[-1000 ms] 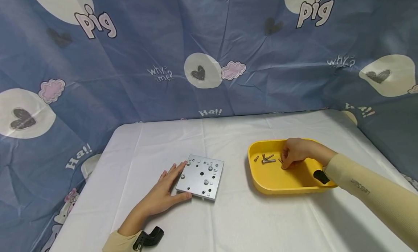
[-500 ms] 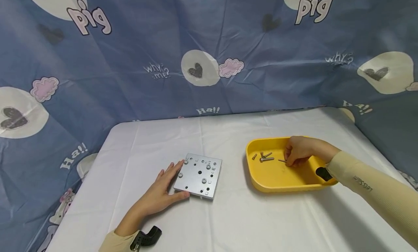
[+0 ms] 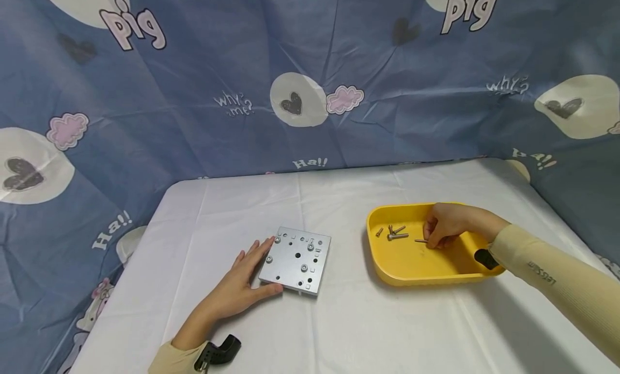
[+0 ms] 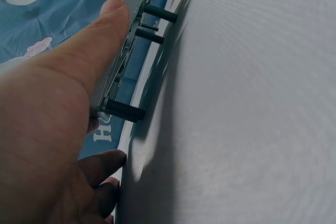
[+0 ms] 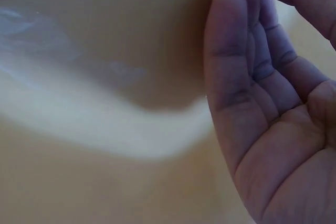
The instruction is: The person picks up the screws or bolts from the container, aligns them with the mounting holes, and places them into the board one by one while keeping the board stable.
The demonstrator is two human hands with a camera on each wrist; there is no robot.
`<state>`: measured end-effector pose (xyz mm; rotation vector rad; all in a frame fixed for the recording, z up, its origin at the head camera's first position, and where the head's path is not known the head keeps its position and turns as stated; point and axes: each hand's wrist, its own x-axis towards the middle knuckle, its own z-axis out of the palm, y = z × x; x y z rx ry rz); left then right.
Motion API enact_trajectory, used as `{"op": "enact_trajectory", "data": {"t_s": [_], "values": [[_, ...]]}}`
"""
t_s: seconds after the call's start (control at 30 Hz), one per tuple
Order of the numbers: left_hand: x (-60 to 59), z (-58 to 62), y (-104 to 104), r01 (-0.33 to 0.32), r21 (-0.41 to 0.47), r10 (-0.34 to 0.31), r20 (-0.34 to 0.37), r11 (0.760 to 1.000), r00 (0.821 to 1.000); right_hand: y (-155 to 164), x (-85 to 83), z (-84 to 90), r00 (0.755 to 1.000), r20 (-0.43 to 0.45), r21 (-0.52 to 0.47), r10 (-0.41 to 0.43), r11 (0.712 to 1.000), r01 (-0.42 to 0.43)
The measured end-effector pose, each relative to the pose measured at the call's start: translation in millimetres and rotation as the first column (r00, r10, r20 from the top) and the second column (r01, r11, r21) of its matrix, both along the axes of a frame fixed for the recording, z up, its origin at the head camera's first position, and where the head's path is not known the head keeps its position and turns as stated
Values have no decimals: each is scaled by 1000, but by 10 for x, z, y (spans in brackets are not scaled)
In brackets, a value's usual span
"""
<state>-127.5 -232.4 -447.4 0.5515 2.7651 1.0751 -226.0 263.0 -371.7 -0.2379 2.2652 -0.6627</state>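
A square silver metal plate (image 3: 296, 261) with holes and several socket-head screws lies on the white cloth in the head view. My left hand (image 3: 237, 290) rests against it, thumb along the front edge and straight fingers at the left edge. The left wrist view shows threaded screw shanks (image 4: 123, 109) sticking out under the plate, beside my thumb. In the yellow tray (image 3: 402, 278), my right hand (image 3: 443, 226) pinches a thin screw (image 3: 420, 240), its shank pointing left from the fingertips. In the right wrist view my curled fingers (image 5: 273, 77) hide that screw.
Several loose screws (image 3: 398, 236) of different sizes lie in the tray's left part, close to my right fingertips. The tray's raised rim surrounds that hand. A blue printed cloth (image 3: 232, 137) hangs behind the table.
My right fingertips have closed on the thin screw in the tray, and its shank now lies more level. The left hand and the plate have stayed in place.
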Motion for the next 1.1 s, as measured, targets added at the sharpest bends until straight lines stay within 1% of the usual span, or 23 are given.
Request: {"op": "enact_trajectory", "data": {"t_s": [0.2, 0.43, 0.77, 1.1], "values": [[6, -4, 0, 0, 4, 0, 3, 1000, 1000, 19, 7, -12, 1000, 1, -14, -2, 1000, 2], [9, 1, 5, -1, 5, 1, 4, 1000, 1000, 14, -6, -23, 1000, -7, 10, -10, 1000, 10], [8, 5, 0, 4, -4, -4, 3, 1000, 1000, 32, -6, -42, 1000, 6, -25, -25, 999, 26], [2, 12, 1, 9, -4, -9, -13, 1000, 1000, 44, -14, -50, 1000, 1, -20, -12, 1000, 12]]}}
